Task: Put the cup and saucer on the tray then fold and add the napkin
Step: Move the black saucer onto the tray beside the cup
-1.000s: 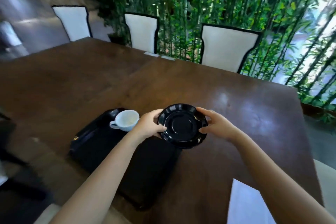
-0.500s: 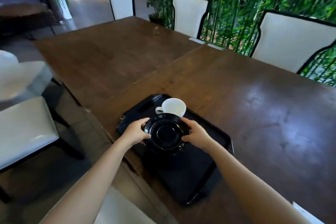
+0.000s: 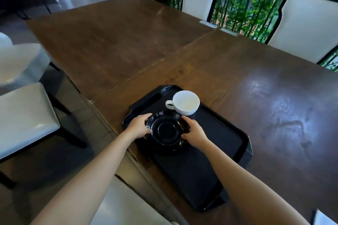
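Both hands grip the black saucer point(image 3: 166, 132) by opposite rims, over the black tray point(image 3: 226, 133). The left hand point(image 3: 139, 126) curls its fingers around one edge, the right hand point(image 3: 194, 132) pinches the other. The white cup point(image 3: 185, 103) stands on the tray just beyond the saucer.

Daylight comes through the green bamboo screen point(image 3: 256, 2) at upper right and leaves a pale, smeared glare on the dark brown wooden bench point(image 3: 274, 100). The black plastic tray point(image 3: 228, 139) reads nearly featureless. Wide-angle distortion bends the edges, and the corners are soft.
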{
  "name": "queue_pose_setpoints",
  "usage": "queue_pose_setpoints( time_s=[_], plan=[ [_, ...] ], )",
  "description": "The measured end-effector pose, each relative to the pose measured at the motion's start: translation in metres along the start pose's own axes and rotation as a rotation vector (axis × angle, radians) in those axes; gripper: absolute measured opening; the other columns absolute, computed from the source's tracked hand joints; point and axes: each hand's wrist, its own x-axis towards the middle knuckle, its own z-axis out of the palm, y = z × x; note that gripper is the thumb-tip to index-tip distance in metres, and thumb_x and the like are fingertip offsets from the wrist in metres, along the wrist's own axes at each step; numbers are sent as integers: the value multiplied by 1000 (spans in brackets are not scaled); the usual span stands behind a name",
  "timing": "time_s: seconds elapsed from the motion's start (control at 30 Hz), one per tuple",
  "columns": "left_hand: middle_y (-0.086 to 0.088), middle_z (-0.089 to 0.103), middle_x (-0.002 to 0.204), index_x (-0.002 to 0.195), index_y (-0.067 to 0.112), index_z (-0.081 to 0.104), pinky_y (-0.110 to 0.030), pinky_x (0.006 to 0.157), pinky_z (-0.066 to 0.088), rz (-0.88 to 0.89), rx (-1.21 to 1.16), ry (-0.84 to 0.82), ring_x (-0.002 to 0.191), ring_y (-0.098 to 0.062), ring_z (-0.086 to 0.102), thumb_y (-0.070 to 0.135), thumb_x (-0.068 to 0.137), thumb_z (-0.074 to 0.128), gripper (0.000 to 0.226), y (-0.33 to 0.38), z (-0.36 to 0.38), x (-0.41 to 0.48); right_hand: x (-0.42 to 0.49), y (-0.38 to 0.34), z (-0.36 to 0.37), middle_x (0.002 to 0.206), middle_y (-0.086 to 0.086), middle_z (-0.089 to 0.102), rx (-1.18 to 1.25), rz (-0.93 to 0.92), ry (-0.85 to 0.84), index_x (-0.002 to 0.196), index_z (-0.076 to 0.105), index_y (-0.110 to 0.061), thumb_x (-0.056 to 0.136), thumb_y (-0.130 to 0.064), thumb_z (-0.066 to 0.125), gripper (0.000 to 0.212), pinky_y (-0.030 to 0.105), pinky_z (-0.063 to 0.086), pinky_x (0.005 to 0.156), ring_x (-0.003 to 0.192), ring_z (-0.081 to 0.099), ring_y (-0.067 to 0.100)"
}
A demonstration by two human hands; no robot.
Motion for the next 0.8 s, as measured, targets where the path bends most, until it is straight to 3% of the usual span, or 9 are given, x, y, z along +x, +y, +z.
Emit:
queue_pose_setpoints(
  time_s=[0.07, 0.2, 0.43, 0.6, 0.8],
  plan=[
    [-6, 37, 148, 144, 20, 33, -32, 96, 44, -2, 15, -2, 129, -26, 44, 6, 81, 69, 74, -1, 2, 5, 1, 1, 2, 141, 7, 38, -8, 5, 6, 145, 28, -26, 79, 1, 61, 79, 27, 41, 87, 123, 44, 25],
    [-7, 38, 148, 144, 20, 32, -37, 103, 40, 3, 62, 7, 127, -27, 46, 7, 80, 69, 75, -4, 6, 10, 1, 3, 5, 139, 9, 40, 9, -13, 31, 145, 29, -22, 79, 1, 60, 76, 33, 42, 97, 123, 45, 26],
    [-8, 35, 149, 144, 20, 31, -35, 103, 39, -2, 101, 13, 132, -27, 40, 9, 80, 70, 76, -6, 8, 12, 3, 1, 5, 143, 8, 38, -28, -17, 27, 146, 28, -22, 80, 0, 60, 76, 32, 41, 97, 125, 44, 25],
    [-12, 31, 147, 146, 21, 27, -25, 79, 46, -12, 166, -10, 121, -28, 49, 13, 82, 68, 76, -2, 6, 11, 3, 0, 5, 143, 9, 38, -60, -6, 12, 146, 26, -23, 82, -4, 61, 76, 31, 42, 93, 125, 45, 26],
    [-13, 27, 148, 147, 18, 22, -31, 75, 55, -32, 244, -98, 109, -30, 57, 23, 87, 62, 72, 7, -8, 5, -1, -2, -10, 140, 9, 46, -43, 71, -74, 146, 28, -23, 80, -8, 64, 76, 42, 45, 101, 120, 50, 28]
  ],
)
